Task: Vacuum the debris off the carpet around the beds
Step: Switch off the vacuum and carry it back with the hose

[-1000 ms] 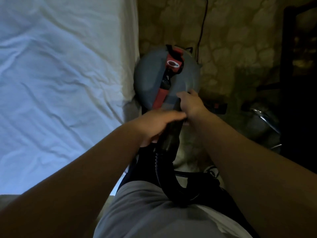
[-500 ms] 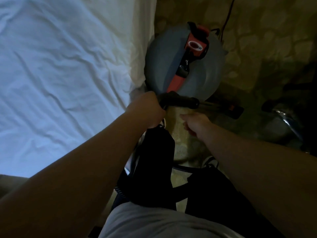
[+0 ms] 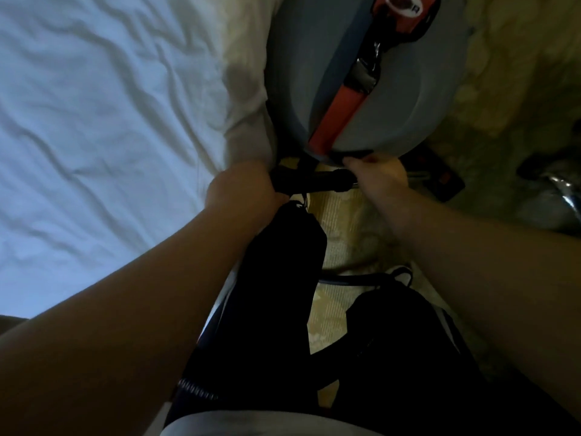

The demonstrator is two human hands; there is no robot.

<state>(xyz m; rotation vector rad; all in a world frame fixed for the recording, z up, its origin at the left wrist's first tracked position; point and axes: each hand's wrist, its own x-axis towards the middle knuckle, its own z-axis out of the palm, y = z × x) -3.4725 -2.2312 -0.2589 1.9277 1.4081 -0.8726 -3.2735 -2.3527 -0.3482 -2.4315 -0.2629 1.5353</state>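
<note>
Your left fingers [image 3: 267, 184] are curled tight round the left end of the black hose grip [image 3: 314, 181], with the back of your left hand [image 3: 242, 188] turned up toward the camera. Your right fingers [image 3: 361, 162] wrap over the right end of the same grip, so your right hand [image 3: 379, 176] holds it too, and the grip lies crosswise between your two fists. A short sliver of metal tube [image 3: 418, 175] shows just beyond your right hand. It leads toward a black part with a red mark [image 3: 443, 179] lying on the carpet [image 3: 345, 221]. Just above your hands stands the grey vacuum canister [image 3: 314, 58], round and seen from above, with a red carrying strip [image 3: 338, 116] running across its lid down to the rim nearest you. The canister sits on the patterned carpet, hard against the edge of the bed [image 3: 94, 121], whose creased white sheet fills the left half of the view. Below your hands your two legs in dark trousers [image 3: 276, 294] stand on the carpet, and the toe of a white shoe [image 3: 402, 273] shows at the right one. A ribbed stretch of black hose [image 3: 196, 388] peeks out beside your left forearm near the bottom. At the far right edge a shiny chrome thing [image 3: 566, 193] sits in shadow, too dim to tell what it is.
</note>
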